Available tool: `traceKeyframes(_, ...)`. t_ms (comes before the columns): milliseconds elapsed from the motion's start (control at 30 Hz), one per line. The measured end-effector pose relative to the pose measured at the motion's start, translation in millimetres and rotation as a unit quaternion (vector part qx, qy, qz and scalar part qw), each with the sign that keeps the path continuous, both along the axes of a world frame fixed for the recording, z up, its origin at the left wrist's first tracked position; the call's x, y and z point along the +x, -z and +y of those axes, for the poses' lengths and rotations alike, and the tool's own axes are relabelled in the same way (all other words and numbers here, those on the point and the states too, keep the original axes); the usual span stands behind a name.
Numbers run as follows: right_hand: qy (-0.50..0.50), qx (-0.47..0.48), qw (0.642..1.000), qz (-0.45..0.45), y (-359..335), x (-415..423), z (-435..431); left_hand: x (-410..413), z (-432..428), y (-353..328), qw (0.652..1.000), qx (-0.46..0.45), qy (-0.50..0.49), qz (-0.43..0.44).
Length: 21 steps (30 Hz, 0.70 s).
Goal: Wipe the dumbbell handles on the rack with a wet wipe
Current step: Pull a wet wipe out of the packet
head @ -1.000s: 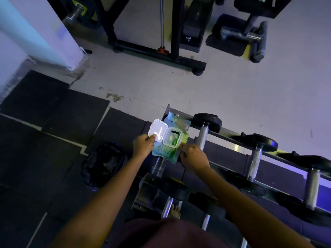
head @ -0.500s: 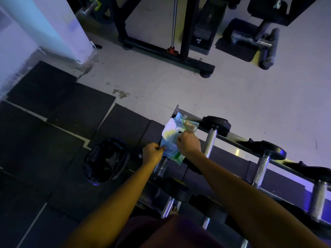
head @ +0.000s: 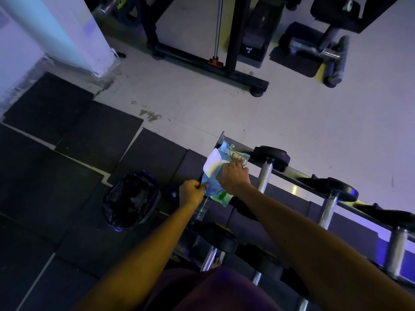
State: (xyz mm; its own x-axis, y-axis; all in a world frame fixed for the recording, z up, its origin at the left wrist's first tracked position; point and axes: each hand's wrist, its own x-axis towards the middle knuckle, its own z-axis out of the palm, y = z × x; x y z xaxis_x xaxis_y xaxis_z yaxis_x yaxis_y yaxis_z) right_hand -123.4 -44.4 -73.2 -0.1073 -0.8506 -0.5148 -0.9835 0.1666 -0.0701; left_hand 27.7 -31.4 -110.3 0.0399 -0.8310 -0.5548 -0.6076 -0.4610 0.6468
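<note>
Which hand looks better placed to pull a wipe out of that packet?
Probably the right hand: it lies over the wipe packet, beside its raised white lid, fingers curled down. The left hand pinches the packet's near edge, steadying it.

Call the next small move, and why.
Probably the right hand draws one wipe up out of the wipe pack while the left hand holds it steady. The lid is flipped open, the right fingers are at the opening, the left pinches the pack's lower edge, and no wipe is out yet.
</note>
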Motion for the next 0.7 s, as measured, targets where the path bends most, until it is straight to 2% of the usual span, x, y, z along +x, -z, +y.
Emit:
traceKeyframes(133, 0.069, -0.018, 0.993, -0.089, 4, -6, 7, 0, 2, 0, 1.0, -0.007, 0.004, 0.008)
traceKeyframes(367, 0.17, -0.077, 0.956, -0.228, 9, -13, 9, -1, 6, -6, 1.0, -0.018, 0.009, 0.009)
traceKeyframes(533, 0.133, -0.083, 0.966, -0.207, 13, -17, 10, -3, 4, -6, 1.0, -0.012, 0.011, 0.005)
traceKeyframes(600, 0.133, -0.089, 0.972, -0.172, 10, -14, 7, -3, 4, -9, 1.0, -0.012, 0.01, 0.004)
traceKeyframes(700, 0.072, -0.026, 0.993, -0.084, 6, -12, -1, -3, 4, -13, 1.0, -0.012, 0.011, -0.009)
